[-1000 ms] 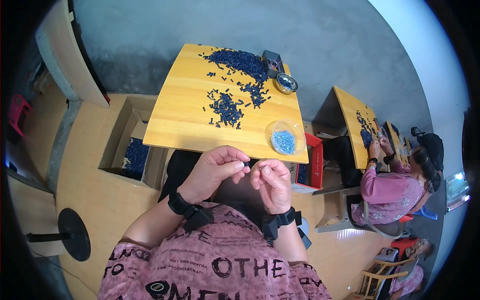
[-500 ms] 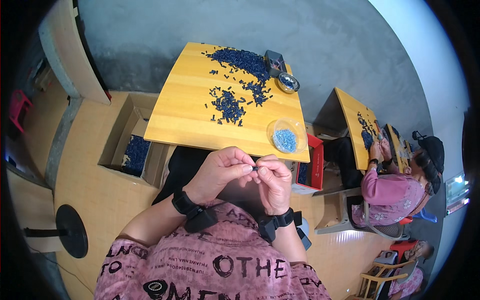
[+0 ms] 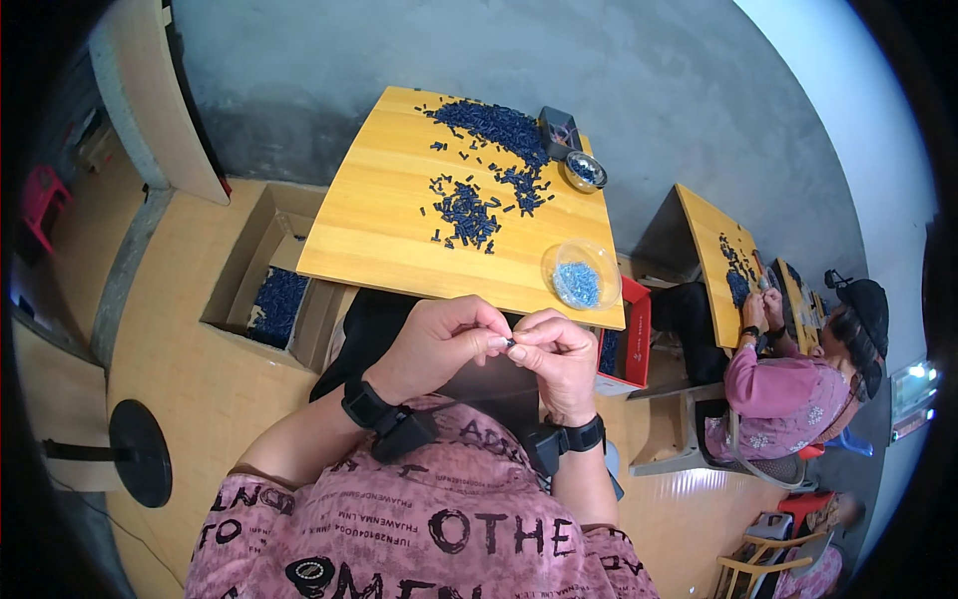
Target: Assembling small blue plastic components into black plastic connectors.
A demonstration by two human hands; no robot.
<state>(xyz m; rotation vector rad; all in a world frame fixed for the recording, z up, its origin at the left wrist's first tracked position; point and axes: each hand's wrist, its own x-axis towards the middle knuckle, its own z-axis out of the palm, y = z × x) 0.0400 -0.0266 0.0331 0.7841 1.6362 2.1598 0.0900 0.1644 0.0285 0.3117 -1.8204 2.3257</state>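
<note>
Just off the table's near edge, my left hand (image 3: pixel 444 344) and my right hand (image 3: pixel 559 361) meet fingertip to fingertip. Between them they pinch a small dark plastic piece (image 3: pixel 510 343), mostly covered by the fingers. It looks like the dark blue-black tubular pieces on the wooden table (image 3: pixel 369 215): a smaller pile (image 3: pixel 467 215) lies mid-table and a larger pile (image 3: pixel 494 128) spreads along the far side. To the right of my hands, a clear plastic bowl (image 3: pixel 556 262) holds small light-blue parts (image 3: pixel 577 286).
A metal bowl (image 3: pixel 586 172) and a dark open box (image 3: pixel 560 132) stand at the far right corner. On the floor are a cardboard box (image 3: pixel 225 299) with dark pieces at left and a red box (image 3: pixel 636 344) at right. A co-worker (image 3: pixel 788 394) sits at another table (image 3: pixel 707 262).
The view has shifted slightly, so the table sits a little lower and further right. My right hand's fingers have flattened over the piece; both hands still pinch it.
</note>
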